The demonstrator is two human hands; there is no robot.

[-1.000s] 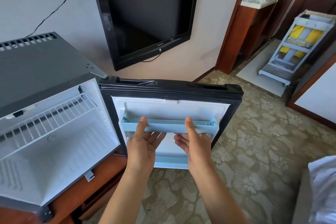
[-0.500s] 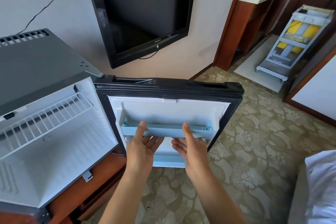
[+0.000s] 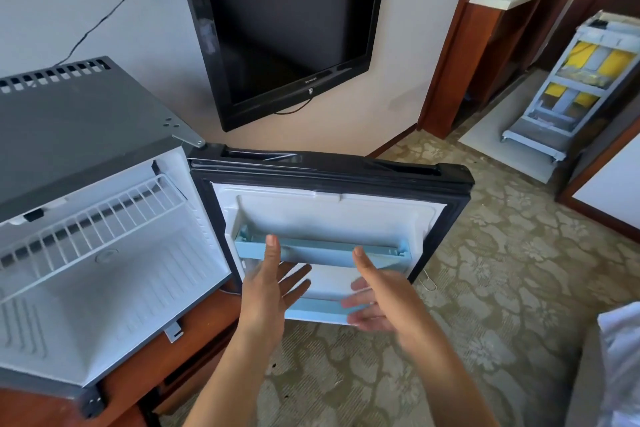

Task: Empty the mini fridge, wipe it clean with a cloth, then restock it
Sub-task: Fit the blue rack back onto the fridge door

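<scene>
Since a moment ago both hands have loosened off the upper door rail (image 3: 322,251): the thumbs that sat hooked over its front edge have lifted, and your right hand (image 3: 379,298) has dropped back and blurs with motion.

Your left hand (image 3: 268,282) is spread wide, palm turned inward, thumb tip at or just against the rail's left part; contact cannot be confirmed. The right hand is also spread, fingers fanned below the rail, thumb tip close under its right half. Neither hand holds anything.

The mini fridge (image 3: 79,135) sits on a wooden cabinet (image 3: 145,367) at your left, door (image 3: 332,170) swung fully open toward you. The cavity shows only the wire shelf (image 3: 93,225); no contents visible, so emptying looks done. No cloth is in view.

Key relation: the rail's long axis runs left to right across the door liner, directly ahead of and slightly above both palms. The left hand is nearer to it. A lower rail (image 3: 311,310) lies just behind the right fingers.

Judgement: if the rail is to come out, you need to take it again at both ends evenly, or it may bind in its slots.
</scene>
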